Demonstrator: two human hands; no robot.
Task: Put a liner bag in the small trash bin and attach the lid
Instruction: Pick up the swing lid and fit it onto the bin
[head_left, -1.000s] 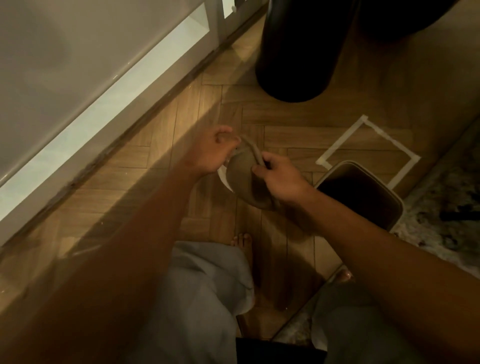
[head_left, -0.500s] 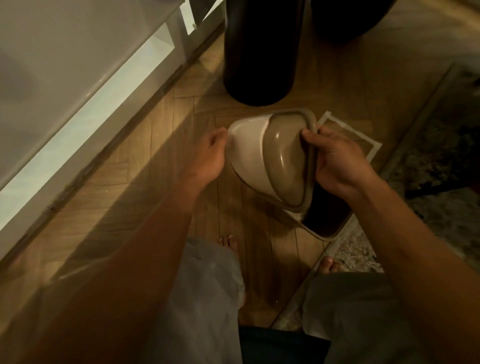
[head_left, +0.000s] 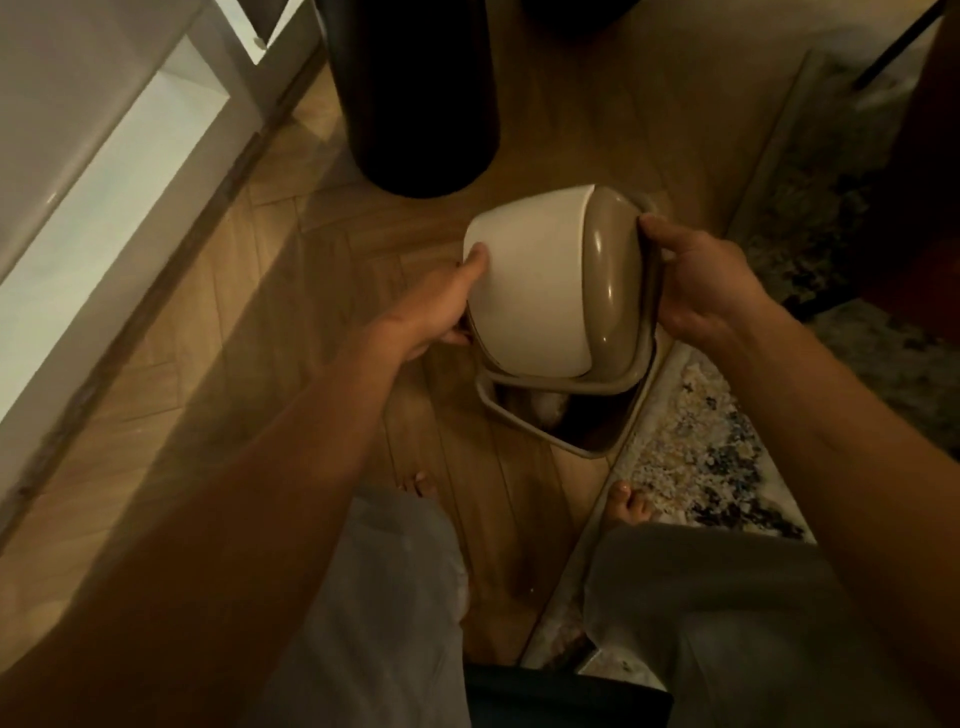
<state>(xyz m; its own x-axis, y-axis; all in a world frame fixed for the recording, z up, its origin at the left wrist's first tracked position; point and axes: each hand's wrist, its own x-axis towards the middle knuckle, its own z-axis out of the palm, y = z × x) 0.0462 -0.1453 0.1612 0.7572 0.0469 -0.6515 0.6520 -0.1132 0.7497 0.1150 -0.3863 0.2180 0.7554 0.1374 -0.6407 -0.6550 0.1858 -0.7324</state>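
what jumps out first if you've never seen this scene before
The eye lands on the domed cream and tan lid at centre, held between the left hand and right hand. Just under it sits the small trash bin, its open rim showing at the lid's near edge, on the wood floor beside a patterned rug. A tall black cylinder stands behind.

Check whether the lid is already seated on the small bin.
Not seated. Both hands, left and right, hold the lid tilted above the bin, whose near rim and dark opening remain exposed.
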